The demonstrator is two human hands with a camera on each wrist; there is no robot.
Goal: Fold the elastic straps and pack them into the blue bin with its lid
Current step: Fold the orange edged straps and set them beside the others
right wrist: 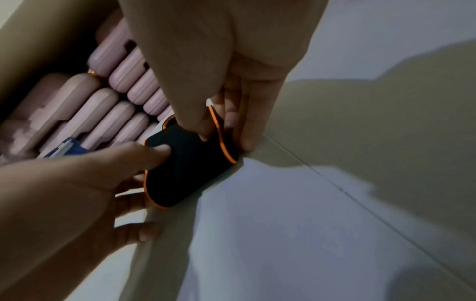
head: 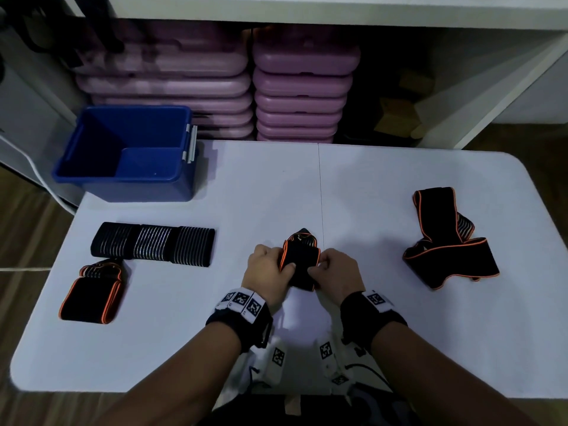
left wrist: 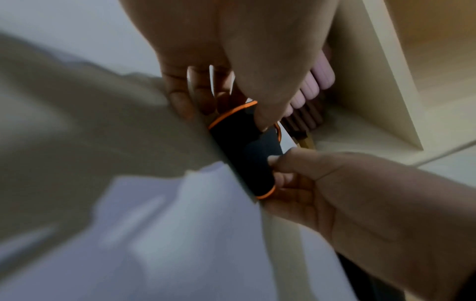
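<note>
A folded black strap with orange trim (head: pixel 300 259) sits on the white table (head: pixel 368 348) at centre. My left hand (head: pixel 270 272) pinches its left side and my right hand (head: pixel 335 272) pinches its right side. In the left wrist view the strap (left wrist: pixel 242 154) is a tight bundle between both thumbs. The right wrist view shows the strap (right wrist: pixel 190 163) the same way. An open blue bin (head: pixel 129 152) stands at the table's back left; no lid is visible. A folded strap (head: pixel 92 293) and a flat striped strap (head: pixel 153 245) lie at left. An unfolded strap (head: pixel 445 241) lies at right.
Stacked pink cases (head: pixel 276 96) fill the shelf behind the table. A white cable (head: pixel 46 186) runs down beside the bin. The table's front edge is near my body, with wooden floor at both sides.
</note>
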